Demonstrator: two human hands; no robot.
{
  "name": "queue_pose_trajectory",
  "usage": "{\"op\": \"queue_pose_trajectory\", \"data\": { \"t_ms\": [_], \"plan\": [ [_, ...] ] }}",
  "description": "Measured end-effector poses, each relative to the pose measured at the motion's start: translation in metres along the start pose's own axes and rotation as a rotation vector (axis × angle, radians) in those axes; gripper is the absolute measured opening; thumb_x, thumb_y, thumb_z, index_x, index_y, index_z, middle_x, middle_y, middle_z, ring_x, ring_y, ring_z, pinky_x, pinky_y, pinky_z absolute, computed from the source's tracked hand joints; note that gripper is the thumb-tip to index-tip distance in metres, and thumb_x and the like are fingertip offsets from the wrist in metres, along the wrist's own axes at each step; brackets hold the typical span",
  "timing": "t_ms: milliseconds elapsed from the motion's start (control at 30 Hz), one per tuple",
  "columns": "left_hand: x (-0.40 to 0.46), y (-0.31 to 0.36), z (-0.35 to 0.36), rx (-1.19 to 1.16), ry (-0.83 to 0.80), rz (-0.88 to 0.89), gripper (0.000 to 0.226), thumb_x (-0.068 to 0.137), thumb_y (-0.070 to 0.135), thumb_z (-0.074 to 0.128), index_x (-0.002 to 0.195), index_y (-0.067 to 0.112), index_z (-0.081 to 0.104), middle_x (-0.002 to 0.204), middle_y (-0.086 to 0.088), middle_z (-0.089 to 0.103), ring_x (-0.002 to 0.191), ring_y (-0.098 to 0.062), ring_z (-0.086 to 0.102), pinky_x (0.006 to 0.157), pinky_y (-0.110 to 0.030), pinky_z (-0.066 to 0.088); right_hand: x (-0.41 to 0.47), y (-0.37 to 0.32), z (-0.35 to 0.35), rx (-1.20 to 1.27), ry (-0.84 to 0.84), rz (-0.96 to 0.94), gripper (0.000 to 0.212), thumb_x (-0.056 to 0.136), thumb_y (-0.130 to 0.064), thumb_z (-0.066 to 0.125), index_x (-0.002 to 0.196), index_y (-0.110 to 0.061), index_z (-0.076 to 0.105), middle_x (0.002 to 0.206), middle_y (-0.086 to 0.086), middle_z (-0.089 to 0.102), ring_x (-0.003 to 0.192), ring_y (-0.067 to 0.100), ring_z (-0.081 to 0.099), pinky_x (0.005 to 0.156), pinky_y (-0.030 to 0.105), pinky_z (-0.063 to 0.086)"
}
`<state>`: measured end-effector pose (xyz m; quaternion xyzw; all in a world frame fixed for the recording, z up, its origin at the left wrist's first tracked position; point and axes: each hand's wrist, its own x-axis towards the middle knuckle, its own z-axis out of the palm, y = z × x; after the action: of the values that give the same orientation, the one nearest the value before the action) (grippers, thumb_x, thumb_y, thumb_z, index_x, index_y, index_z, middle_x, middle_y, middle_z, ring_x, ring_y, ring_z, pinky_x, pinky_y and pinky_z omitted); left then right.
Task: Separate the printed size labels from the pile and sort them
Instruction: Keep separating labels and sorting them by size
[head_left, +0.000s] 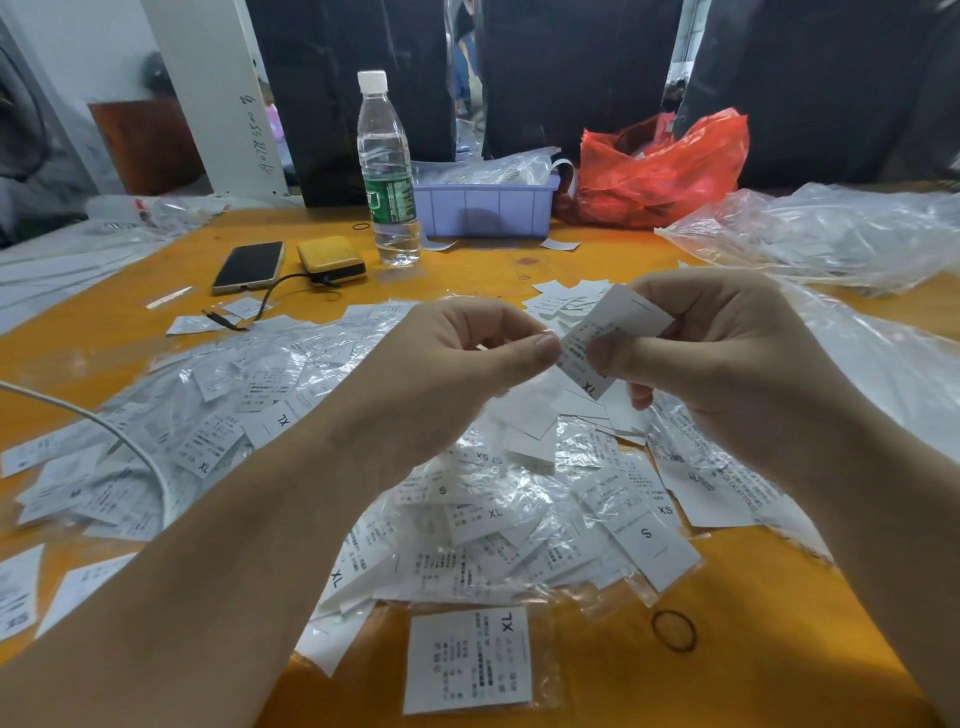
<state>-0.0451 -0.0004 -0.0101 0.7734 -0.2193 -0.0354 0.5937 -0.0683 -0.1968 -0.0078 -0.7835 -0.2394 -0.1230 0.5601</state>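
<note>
Both hands, left hand (457, 358) and right hand (711, 358), pinch one label (613, 332) above the pile (467, 519).

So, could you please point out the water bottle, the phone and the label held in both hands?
water bottle (388, 171), head view, on its clear body above the green wrapper.
phone (249, 266), head view, middle of its dark screen.
held label (613, 332), head view, on its printed face.

left hand (467, 358) pinching, right hand (717, 353) pinching, raised
</note>
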Motion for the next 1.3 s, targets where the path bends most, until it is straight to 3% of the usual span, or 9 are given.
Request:
{"op": "queue_pose_trajectory", "data": {
  "t_ms": [233, 400, 667, 800, 933, 1100, 1233, 1300],
  "plan": [
    [0.0001, -0.0018, 0.0012, -0.039, -0.059, -0.003, 0.018, 0.072, 0.036, 0.07, 0.08, 0.022, 0.076, 0.066, 0.006, 0.067, 0.059, -0.006, 0.057, 0.052, -0.018, 0.047, -0.0003, 0.0027, 0.0054, -0.006, 0.007, 0.024, 0.011, 0.075, -0.011, 0.064, 0.077, 0.0, 0.069, 0.065, 0.022, 0.057, 0.055, 0.02, 0.048, 0.051, 0.032, 0.043],
    [0.001, -0.0022, 0.0013, -0.037, -0.08, -0.005, 0.017, 0.071, 0.038, 0.07, 0.078, 0.025, 0.077, 0.067, 0.006, 0.068, 0.06, -0.006, 0.058, 0.053, -0.018, 0.048, -0.0002, 0.0044, 0.0053, 0.01, 0.03, 0.047, 0.006, 0.085, 0.001, 0.067, 0.079, -0.001, 0.07, 0.063, 0.012, 0.06, 0.055, 0.015, 0.05, 0.051, 0.026, 0.045],
    [0.0002, -0.003, 0.0021, -0.07, -0.062, 0.008, 0.022, 0.073, 0.036, 0.07, 0.087, 0.02, 0.076, 0.072, 0.004, 0.07, 0.064, -0.007, 0.06, 0.06, -0.023, 0.054, 0.0006, 0.0061, 0.0097, 0.057, 0.096, 0.049, 0.003, 0.085, -0.006, 0.07, 0.084, -0.006, 0.073, 0.077, 0.026, 0.065, 0.059, 0.022, 0.053, 0.054, 0.031, 0.047],
    [-0.0003, -0.0027, 0.0003, -0.035, -0.084, 0.005, 0.011, 0.085, 0.016, 0.071, 0.093, 0.021, 0.076, 0.085, -0.004, 0.073, 0.069, -0.011, 0.063, 0.066, -0.026, 0.056, 0.0012, 0.007, 0.0079, 0.03, 0.127, 0.043, 0.005, 0.086, -0.007, 0.07, 0.085, -0.009, 0.075, 0.078, 0.024, 0.067, 0.06, 0.022, 0.055, 0.054, 0.031, 0.05],
    [-0.0016, -0.0017, 0.0001, -0.023, -0.087, 0.016, 0.013, 0.087, 0.011, 0.069, 0.094, 0.02, 0.075, 0.079, 0.001, 0.072, 0.068, -0.01, 0.061, 0.063, -0.023, 0.053, 0.0009, 0.0071, 0.0094, 0.03, 0.119, 0.062, 0.004, 0.085, -0.007, 0.071, 0.085, -0.009, 0.074, 0.076, 0.022, 0.066, 0.058, 0.019, 0.055, 0.053, 0.028, 0.05],
    [-0.0018, -0.0002, 0.0012, -0.054, -0.066, 0.034, 0.015, 0.082, 0.013, 0.071, 0.097, 0.012, 0.073, 0.071, 0.001, 0.066, 0.061, -0.007, 0.055, 0.058, -0.021, 0.049, 0.0003, 0.0065, 0.0095, 0.034, 0.089, 0.058, 0.006, 0.085, -0.007, 0.071, 0.085, -0.011, 0.075, 0.075, 0.016, 0.068, 0.059, 0.019, 0.056, 0.054, 0.028, 0.05],
    [-0.0014, 0.0009, 0.0002, -0.094, -0.013, 0.041, 0.025, 0.073, 0.024, 0.072, 0.096, 0.015, 0.072, 0.071, -0.003, 0.062, 0.06, -0.012, 0.054, 0.059, -0.023, 0.051, 0.0012, 0.0072, 0.0078, 0.074, 0.163, 0.044, 0.01, 0.083, -0.004, 0.072, 0.078, -0.013, 0.074, 0.066, 0.009, 0.066, 0.056, 0.015, 0.055, 0.053, 0.027, 0.049],
    [-0.0009, 0.0009, -0.002, -0.102, 0.012, 0.032, 0.02, 0.079, 0.019, 0.072, 0.098, 0.017, 0.071, 0.072, -0.001, 0.065, 0.062, -0.012, 0.057, 0.062, -0.026, 0.054, 0.0022, 0.0066, 0.0062, 0.109, 0.208, 0.039, 0.008, 0.077, -0.01, 0.07, 0.074, -0.016, 0.074, 0.06, 0.0, 0.063, 0.053, 0.012, 0.054, 0.052, 0.026, 0.048]
  ]
}}
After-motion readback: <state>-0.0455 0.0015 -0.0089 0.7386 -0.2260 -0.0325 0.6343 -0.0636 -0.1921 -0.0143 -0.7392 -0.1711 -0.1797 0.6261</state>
